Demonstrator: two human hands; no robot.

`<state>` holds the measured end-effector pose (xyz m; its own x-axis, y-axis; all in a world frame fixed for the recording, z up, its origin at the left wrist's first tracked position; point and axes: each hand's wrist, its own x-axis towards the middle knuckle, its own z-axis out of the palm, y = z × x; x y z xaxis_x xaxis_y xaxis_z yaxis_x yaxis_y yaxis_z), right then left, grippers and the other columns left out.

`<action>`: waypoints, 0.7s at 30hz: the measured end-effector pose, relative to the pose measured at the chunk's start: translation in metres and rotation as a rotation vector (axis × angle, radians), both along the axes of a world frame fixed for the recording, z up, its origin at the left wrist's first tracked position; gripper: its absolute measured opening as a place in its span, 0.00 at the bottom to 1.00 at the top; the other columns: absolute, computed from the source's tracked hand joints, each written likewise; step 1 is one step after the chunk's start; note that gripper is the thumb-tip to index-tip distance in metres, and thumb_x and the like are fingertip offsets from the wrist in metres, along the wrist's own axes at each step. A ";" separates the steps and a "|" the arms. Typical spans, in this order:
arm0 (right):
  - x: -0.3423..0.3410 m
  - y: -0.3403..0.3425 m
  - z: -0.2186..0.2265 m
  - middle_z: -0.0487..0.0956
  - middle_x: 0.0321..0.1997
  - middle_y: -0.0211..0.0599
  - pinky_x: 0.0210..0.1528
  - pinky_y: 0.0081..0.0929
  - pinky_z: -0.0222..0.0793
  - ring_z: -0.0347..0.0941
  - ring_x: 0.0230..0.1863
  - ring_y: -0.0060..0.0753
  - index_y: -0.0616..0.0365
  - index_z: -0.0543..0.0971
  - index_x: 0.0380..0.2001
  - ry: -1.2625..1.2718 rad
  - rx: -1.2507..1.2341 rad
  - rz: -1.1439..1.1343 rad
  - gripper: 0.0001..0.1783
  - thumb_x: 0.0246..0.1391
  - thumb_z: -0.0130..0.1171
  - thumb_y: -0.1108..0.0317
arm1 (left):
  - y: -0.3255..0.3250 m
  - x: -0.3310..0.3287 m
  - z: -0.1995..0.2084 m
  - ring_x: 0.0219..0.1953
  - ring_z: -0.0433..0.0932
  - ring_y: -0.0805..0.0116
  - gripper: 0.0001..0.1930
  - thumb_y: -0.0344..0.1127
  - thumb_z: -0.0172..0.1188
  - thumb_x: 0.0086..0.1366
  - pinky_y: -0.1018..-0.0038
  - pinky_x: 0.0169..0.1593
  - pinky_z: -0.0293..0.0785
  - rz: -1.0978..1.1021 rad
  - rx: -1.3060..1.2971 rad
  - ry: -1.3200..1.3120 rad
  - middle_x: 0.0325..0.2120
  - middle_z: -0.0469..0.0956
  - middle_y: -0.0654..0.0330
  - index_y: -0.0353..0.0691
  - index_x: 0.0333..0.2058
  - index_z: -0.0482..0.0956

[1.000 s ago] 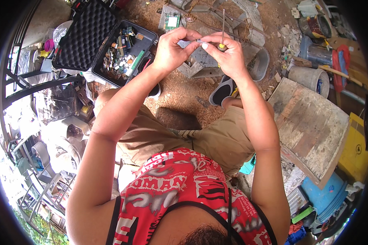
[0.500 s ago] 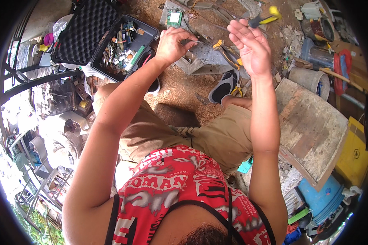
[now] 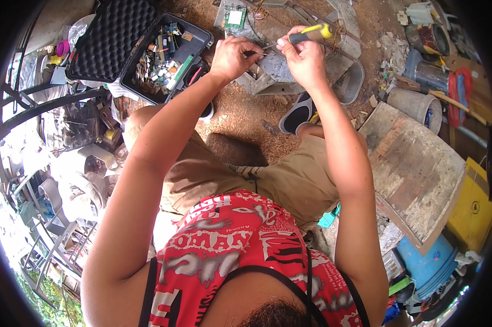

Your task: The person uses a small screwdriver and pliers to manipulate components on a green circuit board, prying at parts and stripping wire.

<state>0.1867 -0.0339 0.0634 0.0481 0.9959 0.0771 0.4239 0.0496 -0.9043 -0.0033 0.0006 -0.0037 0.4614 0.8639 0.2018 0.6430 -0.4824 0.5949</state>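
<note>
My left hand (image 3: 234, 58) is closed in a pinch above a grey metal block (image 3: 279, 70), fingertips on a small thin piece too small to name. Across from it, my right hand (image 3: 307, 64) grips a screwdriver (image 3: 314, 34) with a yellow and black handle. Its shaft points left, close to the fingertips of my left hand; whether the tip touches the small piece I cannot tell. A green circuit board (image 3: 235, 17) with a white square lies just beyond my left hand.
An open black case (image 3: 202, 41) with a foam lid holds many small electronic parts at the left. A grey oval tray (image 3: 355, 82) lies right of the block. Farther right are a worn wooden board (image 3: 415, 169), a bucket (image 3: 412, 109) and a yellow panel (image 3: 472, 196).
My right hand has swung left and turned, bringing the screwdriver from the upper right over to my left hand. The pliers seen earlier on the block no longer show. My left hand stays put.
</note>
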 end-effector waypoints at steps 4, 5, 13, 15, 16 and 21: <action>0.000 0.001 -0.014 0.82 0.29 0.35 0.35 0.24 0.75 0.81 0.32 0.25 0.58 0.74 0.39 0.096 0.065 -0.038 0.11 0.58 0.63 0.65 | 0.000 0.002 0.001 0.39 0.78 0.62 0.07 0.42 0.70 0.54 0.65 0.45 0.70 0.010 -0.010 -0.013 0.31 0.81 0.67 0.54 0.33 0.86; -0.002 0.001 -0.017 0.82 0.28 0.35 0.34 0.26 0.74 0.81 0.31 0.27 0.56 0.75 0.39 0.174 0.102 -0.074 0.12 0.57 0.64 0.62 | 0.000 0.002 0.001 0.39 0.78 0.62 0.07 0.42 0.70 0.54 0.64 0.45 0.70 0.013 -0.017 0.000 0.31 0.81 0.67 0.54 0.33 0.86; -0.003 0.004 -0.027 0.84 0.30 0.40 0.33 0.32 0.77 0.84 0.33 0.38 0.55 0.76 0.42 -0.009 0.113 -0.016 0.15 0.55 0.66 0.61 | 0.000 0.001 0.000 0.40 0.77 0.62 0.09 0.43 0.70 0.54 0.63 0.47 0.68 0.007 -0.044 0.016 0.33 0.81 0.68 0.54 0.34 0.86; -0.005 0.004 -0.028 0.83 0.31 0.38 0.35 0.28 0.77 0.82 0.34 0.33 0.57 0.74 0.42 -0.013 0.105 0.006 0.15 0.56 0.65 0.64 | -0.001 0.001 0.001 0.40 0.77 0.62 0.09 0.43 0.70 0.54 0.63 0.47 0.68 0.014 -0.038 0.030 0.33 0.81 0.68 0.54 0.34 0.86; -0.005 0.005 -0.029 0.82 0.31 0.36 0.37 0.24 0.76 0.81 0.34 0.26 0.59 0.73 0.43 -0.018 0.088 0.032 0.14 0.57 0.64 0.68 | -0.001 0.001 0.001 0.40 0.77 0.62 0.09 0.43 0.70 0.53 0.64 0.47 0.68 0.018 -0.036 0.036 0.33 0.81 0.68 0.54 0.34 0.86; -0.008 0.004 -0.026 0.81 0.31 0.35 0.37 0.20 0.75 0.79 0.34 0.20 0.62 0.72 0.43 -0.033 0.081 0.030 0.14 0.58 0.63 0.70 | 0.001 0.002 -0.004 0.40 0.76 0.64 0.08 0.46 0.69 0.53 0.65 0.45 0.65 0.022 -0.029 0.014 0.33 0.81 0.70 0.56 0.32 0.86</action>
<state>0.1784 -0.0295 0.0375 0.0142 0.9873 0.1583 0.4503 0.1350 -0.8826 -0.0017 0.0011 -0.0079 0.4445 0.8794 0.1704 0.6615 -0.4505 0.5995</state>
